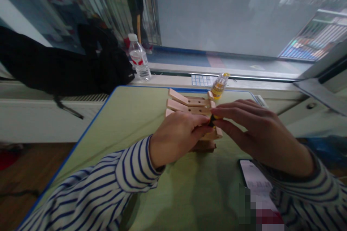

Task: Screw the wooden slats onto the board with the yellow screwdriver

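A light wooden piece with several angled slats (177, 105), some with pairs of dark holes, stands on the green table. My left hand (176, 135) reaches over its front part and partly hides it. Between the fingers of both hands is a small black-and-yellow object (213, 120), mostly covered, its kind unclear. The left thumb and forefinger pinch it from the left. From the right, my right hand (255, 130) closes its thumb and fingertips on it, beside the right end of the slats.
Behind the wooden piece stands a small clear bottle with yellow parts (219, 86). A water bottle (139, 57) is on the window ledge near a black bag (103, 61). A phone (255, 177) lies under my right forearm. The table (130, 115) has a blue edge.
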Demonstrator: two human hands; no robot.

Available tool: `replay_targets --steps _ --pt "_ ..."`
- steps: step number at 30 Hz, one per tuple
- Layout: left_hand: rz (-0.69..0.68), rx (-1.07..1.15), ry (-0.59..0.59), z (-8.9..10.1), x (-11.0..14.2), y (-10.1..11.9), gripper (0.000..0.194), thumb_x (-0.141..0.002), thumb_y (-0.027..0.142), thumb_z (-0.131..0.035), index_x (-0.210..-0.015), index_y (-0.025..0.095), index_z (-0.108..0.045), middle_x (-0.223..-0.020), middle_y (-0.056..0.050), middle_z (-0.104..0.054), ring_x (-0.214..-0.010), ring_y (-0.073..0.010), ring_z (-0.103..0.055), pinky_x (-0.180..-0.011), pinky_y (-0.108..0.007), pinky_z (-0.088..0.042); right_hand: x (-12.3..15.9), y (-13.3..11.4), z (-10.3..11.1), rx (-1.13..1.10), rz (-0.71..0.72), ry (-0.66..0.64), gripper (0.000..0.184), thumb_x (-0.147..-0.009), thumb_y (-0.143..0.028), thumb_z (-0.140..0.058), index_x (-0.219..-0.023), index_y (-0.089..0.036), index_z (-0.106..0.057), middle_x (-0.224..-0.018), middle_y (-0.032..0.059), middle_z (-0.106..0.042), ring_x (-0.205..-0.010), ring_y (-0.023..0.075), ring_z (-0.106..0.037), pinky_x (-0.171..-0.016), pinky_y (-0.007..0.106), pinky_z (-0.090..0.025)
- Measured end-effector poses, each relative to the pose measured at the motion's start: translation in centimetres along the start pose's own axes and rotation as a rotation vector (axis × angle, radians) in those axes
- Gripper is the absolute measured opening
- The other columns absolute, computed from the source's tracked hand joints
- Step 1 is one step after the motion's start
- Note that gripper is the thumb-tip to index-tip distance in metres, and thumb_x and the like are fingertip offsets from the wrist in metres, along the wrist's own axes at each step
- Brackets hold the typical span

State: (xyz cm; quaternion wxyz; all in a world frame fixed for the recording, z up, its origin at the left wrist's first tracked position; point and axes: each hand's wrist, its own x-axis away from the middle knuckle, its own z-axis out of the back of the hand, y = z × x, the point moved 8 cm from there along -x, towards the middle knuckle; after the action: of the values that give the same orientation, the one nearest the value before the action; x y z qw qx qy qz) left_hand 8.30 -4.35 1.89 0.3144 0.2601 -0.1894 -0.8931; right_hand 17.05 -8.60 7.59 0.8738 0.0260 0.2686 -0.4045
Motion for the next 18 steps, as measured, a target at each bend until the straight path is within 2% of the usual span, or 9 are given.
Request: replay_targets --steps 10,15,18 --pt "0.004 0.015 -0.024 0.06 0.04 0.22 0.025 -0.088 0.028 -0.048 -0.108 0.028 -0.062 -0.089 0.001 -0.069 -0.080 -0.0154 -0.063 -0.082 -0.030 -0.047 0.08 0.09 0.03 0.040 -0.007 0.014 0.018 -0.086 -0.023 -0.053 -0.102 -0.020 -0.061 -0.100 0.0045 -0.068 -0.092 0.0168 -0.061 -0.081 0.033 -0.047" --pt "0.051 0.032 -0.006 0.04 0.10 -0.12 0.022 -0.085 0.038 -0.053 -0.098 0.027 -0.066 -0.082 0.001 -0.069 -0.075 -0.0156 -0.063 -0.082 -0.031 -0.046 -0.04 -0.05 0.03 0.028 0.014 0.012 0.018 -0.087 -0.023 -0.052 -0.103 -0.021 -0.060 -0.100 0.0047 -0.068 -0.093 0.0176 -0.062 -0.081 0.034 -0.047" --pt "0.069 0.023 0.015 0.03 0.14 -0.34 0.020 -0.083 0.038 -0.055 -0.093 0.026 -0.068 -0.080 0.001 -0.069 -0.074 -0.0158 -0.062 -0.078 -0.030 -0.046 -0.04 -0.17 0.02 0.030 0.015 0.012 0.020 -0.087 -0.023 -0.052 -0.105 -0.020 -0.059 -0.101 0.0051 -0.068 -0.095 0.0175 -0.061 -0.082 0.034 -0.047"
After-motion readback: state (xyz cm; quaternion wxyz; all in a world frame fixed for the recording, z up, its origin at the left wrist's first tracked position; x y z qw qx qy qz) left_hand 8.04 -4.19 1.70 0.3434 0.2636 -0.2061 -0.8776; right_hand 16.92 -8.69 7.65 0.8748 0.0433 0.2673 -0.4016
